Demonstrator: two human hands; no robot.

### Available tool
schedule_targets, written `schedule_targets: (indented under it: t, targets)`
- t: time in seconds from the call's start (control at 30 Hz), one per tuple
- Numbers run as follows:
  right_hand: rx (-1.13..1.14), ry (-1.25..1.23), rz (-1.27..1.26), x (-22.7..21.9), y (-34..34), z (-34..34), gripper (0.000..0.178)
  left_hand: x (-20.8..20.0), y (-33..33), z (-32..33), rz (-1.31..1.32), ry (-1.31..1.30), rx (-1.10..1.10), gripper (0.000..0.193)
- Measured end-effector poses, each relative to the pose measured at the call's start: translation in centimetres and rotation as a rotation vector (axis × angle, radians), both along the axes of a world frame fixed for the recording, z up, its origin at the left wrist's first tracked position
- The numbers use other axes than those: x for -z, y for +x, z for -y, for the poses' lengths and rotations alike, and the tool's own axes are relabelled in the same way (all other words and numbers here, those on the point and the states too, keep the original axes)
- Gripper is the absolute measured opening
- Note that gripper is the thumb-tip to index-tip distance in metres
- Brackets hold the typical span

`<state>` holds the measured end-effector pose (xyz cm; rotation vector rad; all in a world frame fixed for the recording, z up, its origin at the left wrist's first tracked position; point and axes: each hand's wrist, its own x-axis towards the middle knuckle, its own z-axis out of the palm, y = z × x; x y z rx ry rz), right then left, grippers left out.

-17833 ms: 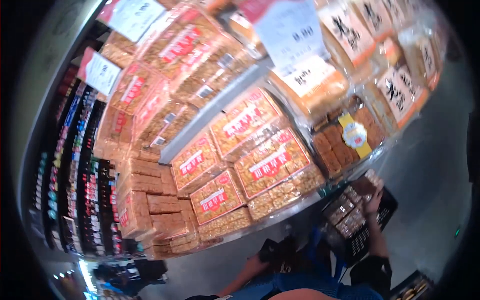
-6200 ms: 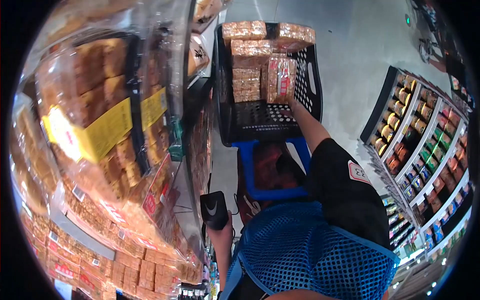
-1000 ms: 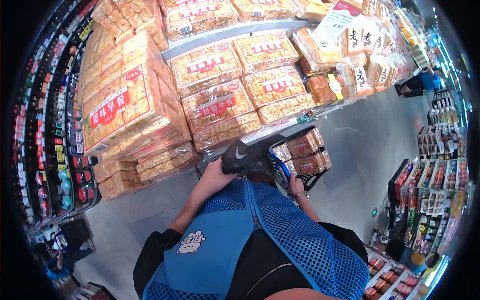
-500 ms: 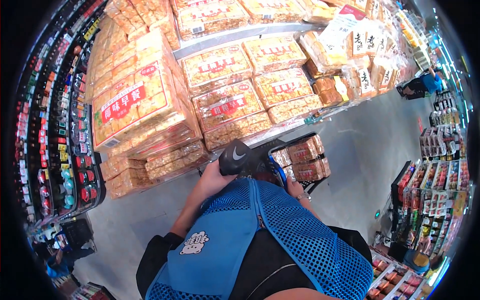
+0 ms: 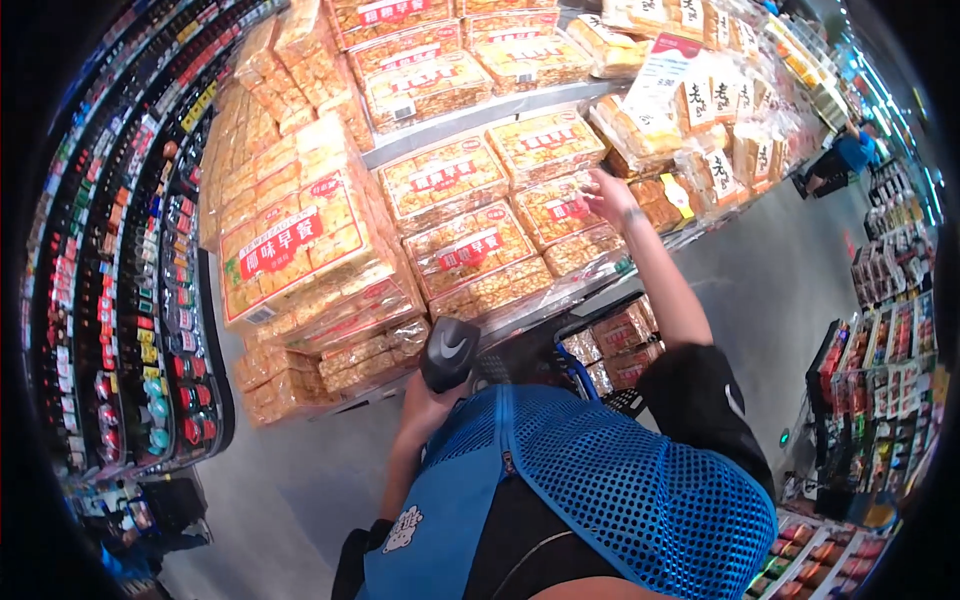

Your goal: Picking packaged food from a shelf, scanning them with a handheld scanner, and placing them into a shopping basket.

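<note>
My left hand [image 5: 428, 398] is wrapped round a black rounded object [image 5: 451, 350] with a pale curved mark; its exact kind is unclear. My right hand [image 5: 608, 200] reaches out over the stacked goods. Its fingers are apart, at the right end of a clear-wrapped package of golden baked pieces [image 5: 548, 212] with a red label; whether they touch it I cannot tell. More such packages [image 5: 443, 180] are piled to its left. On the right hand's other side lies a brown loaf pack [image 5: 660, 202] with a yellow tag.
A shopping cart with a blue handle [image 5: 578, 370] stands against the display, with wrapped packages [image 5: 622, 328] in it. A price sign [image 5: 662, 75] rises among bagged loaves. Curved shelves of jars [image 5: 165, 330] line the left. A person in blue [image 5: 850, 160] is at the far right.
My right hand has left the cart handle and stretched forward to the packages. The left hand still holds the black object. The whole view has shifted a little.
</note>
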<state>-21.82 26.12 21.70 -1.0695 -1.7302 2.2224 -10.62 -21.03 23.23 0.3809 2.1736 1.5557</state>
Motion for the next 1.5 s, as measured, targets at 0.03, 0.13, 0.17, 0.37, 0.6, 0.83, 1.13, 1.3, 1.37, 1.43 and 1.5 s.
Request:
schedule_targets:
  t: [0.03,0.13,0.17,0.37,0.6,0.83,1.13,1.3,1.37,1.43,1.5]
  targets:
    - [0.103,-0.255,0.079,0.7,-2.7,-2.2,0.055,0.4,0.3,0.3,0.012,0.032,-0.044,0.034]
    - [0.287,-0.732,0.110,3.1,-7.1,-4.9,0.062,1.7,0.8,1.0,0.074,0.086,-0.105,0.037]
    - [0.239,-0.565,0.096,3.6,-7.9,-4.9,0.064,1.8,1.0,0.9,0.065,0.146,-0.131,0.039]
    - [0.239,-0.268,0.213,2.9,-10.6,-4.0,0.066,1.9,1.8,1.0,0.103,0.178,-0.235,0.039]
    - [-0.068,-0.319,0.018,-0.4,-10.1,1.4,0.064,2.7,2.0,1.1,0.150,0.069,-0.289,0.040]
    - [0.477,-0.404,-0.201,8.8,-14.6,0.6,0.068,-1.0,-0.6,-3.4,-0.080,0.004,-0.084,0.039]
    - [0.253,0.986,-0.130,-2.7,-1.3,4.3,0.076,-4.4,-0.8,-5.2,0.036,0.121,0.089,0.036]
    - [-0.217,1.748,-0.272,-13.8,10.7,4.8,0.071,-8.9,-1.4,-8.8,0.128,0.290,0.165,0.038]
    - [-0.331,1.854,-0.174,-15.8,14.9,5.2,0.071,-10.1,-2.0,-10.6,0.217,0.236,0.234,0.037]
    - [-0.421,1.895,-0.061,-16.2,18.2,5.4,0.071,-10.0,-1.6,-12.0,0.179,0.242,0.249,0.034]
    - [-0.429,1.853,0.054,-16.0,21.8,4.8,0.070,-8.9,-1.0,-13.2,0.223,0.229,0.304,0.034]
